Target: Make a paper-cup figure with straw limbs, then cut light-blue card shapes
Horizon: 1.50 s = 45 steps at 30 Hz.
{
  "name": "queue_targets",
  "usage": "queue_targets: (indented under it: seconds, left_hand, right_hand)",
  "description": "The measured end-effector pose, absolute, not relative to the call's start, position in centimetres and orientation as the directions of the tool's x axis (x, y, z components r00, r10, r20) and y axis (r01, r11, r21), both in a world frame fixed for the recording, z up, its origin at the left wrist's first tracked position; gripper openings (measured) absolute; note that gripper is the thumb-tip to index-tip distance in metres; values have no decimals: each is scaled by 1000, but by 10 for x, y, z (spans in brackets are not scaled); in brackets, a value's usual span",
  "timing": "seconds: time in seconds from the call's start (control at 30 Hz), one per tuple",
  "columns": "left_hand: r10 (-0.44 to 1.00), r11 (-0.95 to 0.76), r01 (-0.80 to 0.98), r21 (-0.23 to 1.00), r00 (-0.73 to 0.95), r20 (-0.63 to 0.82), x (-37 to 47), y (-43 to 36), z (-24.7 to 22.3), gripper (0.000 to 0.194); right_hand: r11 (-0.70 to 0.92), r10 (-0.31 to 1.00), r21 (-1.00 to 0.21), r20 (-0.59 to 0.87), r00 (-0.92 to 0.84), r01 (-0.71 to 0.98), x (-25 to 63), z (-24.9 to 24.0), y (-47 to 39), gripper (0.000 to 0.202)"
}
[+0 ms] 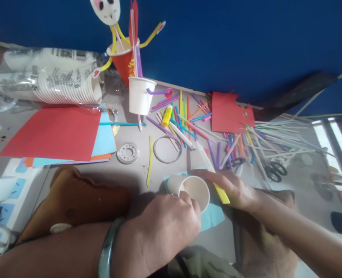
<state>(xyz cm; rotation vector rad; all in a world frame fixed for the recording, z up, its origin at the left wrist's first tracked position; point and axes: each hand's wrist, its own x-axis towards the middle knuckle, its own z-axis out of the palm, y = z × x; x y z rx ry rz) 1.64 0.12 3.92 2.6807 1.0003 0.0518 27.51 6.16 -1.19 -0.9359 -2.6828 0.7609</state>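
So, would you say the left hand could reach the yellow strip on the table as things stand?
Probably yes: the yellow strip lies just beyond the left hand, with only bare tabletop between. Its fingers are inside the near white cup, so they may need withdrawing first.

Looks like a craft corner to me: 1 table spread with coloured straws, red paper, a tape roll and 2 sleeves of paper cups.

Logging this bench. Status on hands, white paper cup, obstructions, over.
Left hand on cup, fingers inside rim. Right hand gripping white-and-yellow stick. Cup tipped on light-blue paper. Colourful straws beyond, clear of cup.
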Motion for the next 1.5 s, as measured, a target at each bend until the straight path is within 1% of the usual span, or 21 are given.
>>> queue_targets:
  seconds: [0.1,0.13,0.3,0.4,0.47,0.57,0.63,0.7,0.77,0.8,0.87,0.93,0.97,1.03,1.1,1.17,1.3,1.4,1.5]
  left_hand:
    - [646,-729,633,260,762,-44,17,0,40,22]
    - [647,-729,633,260,762,-40,17,-1,41,22]
    - [662,-718,644,262,749,-26,18,-2,41,19]
    - [651,-724,633,275,759,-32,18,-2,38,17]
    - [644,-727,627,278,764,-38,19,-2,36,14]
    - [663,-708,648,279,747,-52,20,-4,35,12]
    - [677,-686,666,294,732,-78,20,-5,35,12]
    - [688,-659,682,318,717,-112,20,-7,36,13]
    - [713,-619,714,326,686,-147,20,-8,36,14]
    - [722,-603,727,327,672,-163,20,-8,36,14]
    - [719,-597,731,330,670,-184,20,-8,35,16]
    - [692,-617,710,340,695,-197,19,-8,33,17]
    - [679,-625,700,345,706,-204,19,-7,33,17]
    - [661,-630,695,348,714,-231,20,-6,33,16]
    - [636,-626,696,350,716,-286,21,-5,34,16]
    - [606,-619,700,356,714,-351,23,-2,37,19]
    - [563,-607,710,356,701,-438,26,4,42,24]
    - [573,-615,716,331,694,-437,25,3,42,20]
    - [612,-625,714,314,699,-370,23,-1,39,17]
  right_hand:
    - [740,561,-506,101,-822,443,275,-10,53,56]
    - [753,553,-488,106,-826,442,273,-8,52,58]
    - [781,527,-435,74,-847,448,268,-2,52,60]
    - [760,547,-445,45,-836,474,269,-2,53,56]
    - [743,556,-477,48,-830,470,269,-2,54,54]
    - [730,551,-542,107,-827,416,265,3,59,52]
    - [693,579,-600,131,-804,401,259,11,62,50]
    - [598,674,-676,134,-727,430,249,24,67,47]
    - [493,791,-788,229,-568,369,236,37,74,46]
    - [445,812,-837,227,-538,319,228,43,79,45]
    - [336,826,-883,108,-554,329,213,53,92,41]
    - [248,801,-889,-35,-598,385,197,60,106,41]
    - [228,774,-891,-79,-628,393,189,61,113,43]
    - [230,677,-884,-156,-719,408,175,61,123,45]
    - [276,584,-876,-175,-792,396,165,57,130,48]
    - [325,519,-866,-172,-838,379,159,51,132,49]
    - [369,445,-860,-170,-879,353,154,43,131,47]
    - [376,410,-853,-197,-890,362,154,40,130,47]
    - [386,393,-845,-213,-895,371,153,40,130,46]
